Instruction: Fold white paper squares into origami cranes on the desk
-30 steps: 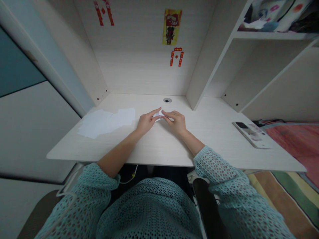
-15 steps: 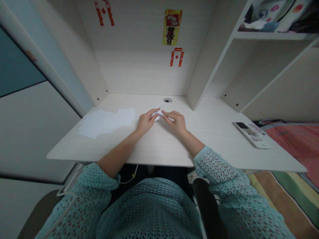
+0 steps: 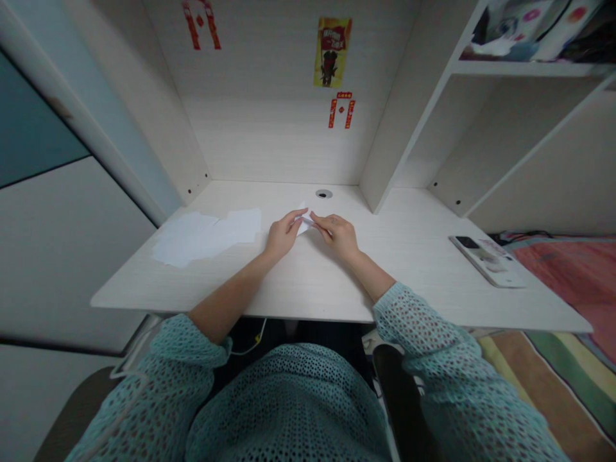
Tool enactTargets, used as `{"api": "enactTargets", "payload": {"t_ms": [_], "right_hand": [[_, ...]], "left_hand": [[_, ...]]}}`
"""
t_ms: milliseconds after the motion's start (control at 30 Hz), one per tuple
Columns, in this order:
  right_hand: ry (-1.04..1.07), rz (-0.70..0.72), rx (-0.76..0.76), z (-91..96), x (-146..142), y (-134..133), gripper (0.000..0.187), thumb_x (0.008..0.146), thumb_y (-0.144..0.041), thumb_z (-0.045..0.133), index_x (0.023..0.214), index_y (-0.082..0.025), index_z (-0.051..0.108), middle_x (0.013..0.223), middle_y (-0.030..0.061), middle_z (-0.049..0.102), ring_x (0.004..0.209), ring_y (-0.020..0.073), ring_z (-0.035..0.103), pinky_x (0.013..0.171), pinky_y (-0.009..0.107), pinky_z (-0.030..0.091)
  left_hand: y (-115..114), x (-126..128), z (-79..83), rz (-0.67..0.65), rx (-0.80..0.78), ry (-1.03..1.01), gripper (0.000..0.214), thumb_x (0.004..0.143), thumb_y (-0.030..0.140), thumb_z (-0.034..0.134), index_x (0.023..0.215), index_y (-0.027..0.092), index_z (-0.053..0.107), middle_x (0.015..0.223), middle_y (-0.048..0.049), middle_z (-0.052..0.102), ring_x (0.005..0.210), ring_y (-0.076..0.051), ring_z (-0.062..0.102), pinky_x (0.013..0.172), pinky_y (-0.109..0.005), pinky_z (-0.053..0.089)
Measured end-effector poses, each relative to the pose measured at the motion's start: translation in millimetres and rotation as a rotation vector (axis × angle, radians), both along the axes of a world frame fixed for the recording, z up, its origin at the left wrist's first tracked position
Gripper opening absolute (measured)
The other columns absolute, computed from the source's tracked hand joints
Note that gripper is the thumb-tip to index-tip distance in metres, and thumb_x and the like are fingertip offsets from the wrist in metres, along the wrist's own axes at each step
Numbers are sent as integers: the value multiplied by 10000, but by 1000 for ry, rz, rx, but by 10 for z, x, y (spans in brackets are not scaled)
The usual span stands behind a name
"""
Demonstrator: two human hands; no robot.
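A small folded piece of white paper (image 3: 304, 226) is held between both hands above the middle of the desk. My left hand (image 3: 283, 235) pinches its left side between thumb and fingers. From the other side, my right hand (image 3: 339, 233) grips it, thumb and forefinger closed on the paper's edge. The fingers cover much of the paper, so its exact folded shape cannot be made out. Several white paper sheets (image 3: 205, 237) with uneven edges lie spread on the desk, left of my left hand.
The pale desk (image 3: 308, 289) has a round cable hole (image 3: 324, 194) near its back panel. A phone (image 3: 486, 261) lies at the right. An upright divider (image 3: 402, 109) stands behind my right hand. A chair armrest (image 3: 402, 398) is below the front edge.
The fingers of my right hand have drawn in slightly closer on the paper, and its tilt has shifted a little. The sheets and the phone have not moved.
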State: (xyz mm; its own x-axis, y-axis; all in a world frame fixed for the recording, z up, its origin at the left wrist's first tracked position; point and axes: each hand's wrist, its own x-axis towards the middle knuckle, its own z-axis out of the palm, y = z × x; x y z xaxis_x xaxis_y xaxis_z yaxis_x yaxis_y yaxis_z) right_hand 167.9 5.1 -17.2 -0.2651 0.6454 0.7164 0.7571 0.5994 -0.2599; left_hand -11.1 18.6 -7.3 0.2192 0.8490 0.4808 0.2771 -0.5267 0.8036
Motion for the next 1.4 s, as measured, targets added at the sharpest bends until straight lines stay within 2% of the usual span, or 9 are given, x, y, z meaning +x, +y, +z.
{"api": "enactTargets", "payload": {"t_ms": [133,233,367,533,700,900,1100,1233,1400], "right_hand": [[35,23,-28,35,-22,-50,352,905,-322,459,1235,-257,561,913,53,708,816,181,613,729,312,475],[140,41,-74,49,-41,-83,457,852,-392,545,1292,-280,497,1000,54,692,830,189,610,754,334,486],[280,69,-153,21,-68,-66,385,826,-400,575,1192,-282,591,1004,59,687,821,193,608,773,362,492],[541,162,-293,-39,-120,3,323,837,-403,544,1121,-282,640,1086,48,674,875,194,618,762,358,503],[695,233,-413,-50,-147,23,390,781,-430,602,1134,-266,633,1139,61,652,875,193,629,762,356,517],[686,284,-411,-32,-146,22,424,795,-446,578,1184,-280,600,1190,58,623,951,205,609,775,352,515],[622,272,-383,-35,-130,10,516,728,-417,659,1220,-294,567,1135,50,641,846,182,605,735,349,525],[616,221,-333,-3,-108,-22,475,717,-412,671,1168,-276,607,1131,52,645,784,169,598,705,344,525],[584,137,-279,18,-94,-45,424,729,-418,659,1125,-270,630,1049,41,675,725,159,591,702,339,516]], "left_hand": [[24,-8,-23,-6,-21,-45,293,858,289,494,1116,214,612,856,-20,667,699,-130,581,652,-224,433],[65,-2,-34,-32,-71,-137,269,861,271,465,1084,205,600,823,-15,648,699,-130,575,645,-223,427],[106,23,-36,-168,-242,-321,248,826,234,478,1060,202,549,835,-5,644,693,-117,576,663,-224,429],[106,35,-48,-259,-329,-435,296,702,151,571,995,194,573,986,-27,644,897,-143,597,809,-254,434],[93,38,-67,-198,-331,-444,239,700,195,609,937,174,621,1070,-67,632,1005,-171,574,890,-296,431],[90,41,-78,-195,-473,-522,241,694,247,648,921,168,625,963,-66,654,923,-172,607,849,-327,472],[100,35,-77,-156,-522,-529,276,651,242,679,914,167,639,967,-66,661,908,-175,618,851,-337,476],[105,45,-91,-199,-527,-508,381,563,123,702,936,167,643,1021,-55,658,966,-184,605,893,-343,463],[122,55,-88,-222,-416,-448,324,598,194,726,908,150,643,989,-55,667,953,-184,611,923,-363,449]]}}
